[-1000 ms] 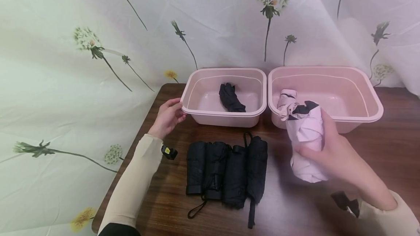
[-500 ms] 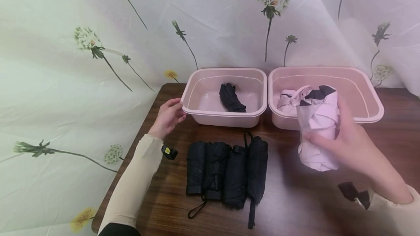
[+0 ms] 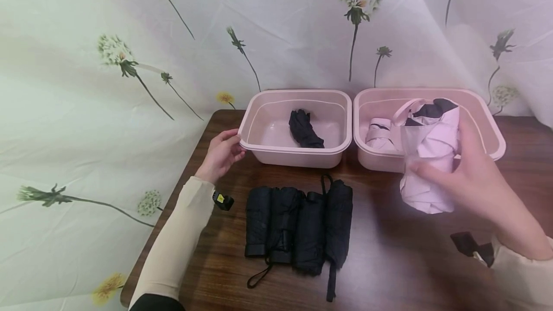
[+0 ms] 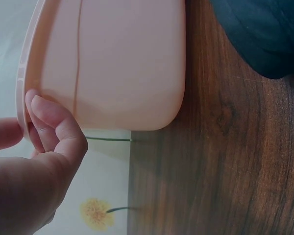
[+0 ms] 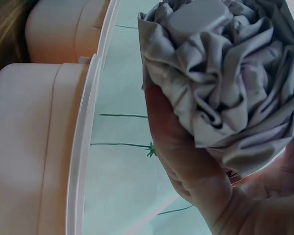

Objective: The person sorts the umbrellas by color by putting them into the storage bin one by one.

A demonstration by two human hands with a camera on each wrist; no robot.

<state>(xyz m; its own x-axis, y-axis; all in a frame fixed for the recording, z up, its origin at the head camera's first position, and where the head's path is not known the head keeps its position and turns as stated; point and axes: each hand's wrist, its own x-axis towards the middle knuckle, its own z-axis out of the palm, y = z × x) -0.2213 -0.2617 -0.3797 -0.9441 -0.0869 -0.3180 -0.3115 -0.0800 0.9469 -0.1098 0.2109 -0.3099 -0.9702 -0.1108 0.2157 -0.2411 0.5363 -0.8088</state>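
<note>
your right hand (image 3: 477,176) grips the pink umbrella (image 3: 431,145), thumb across its near side, by the right bin (image 3: 376,160); your left hand (image 3: 221,156) pinches the left bin (image 3: 298,158).

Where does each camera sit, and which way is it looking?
Head: worn on the head, looking forward and down at the left tub, right tub and black umbrellas; left grip, right grip and sleeves show.
Left wrist: worn on that wrist, looking at the left tub's outside; the left grip shows, holding it.
Right wrist: worn on that wrist, looking at the pink umbrella; the right grip shows, holding it.
Head and right wrist share that pink umbrella.
</note>
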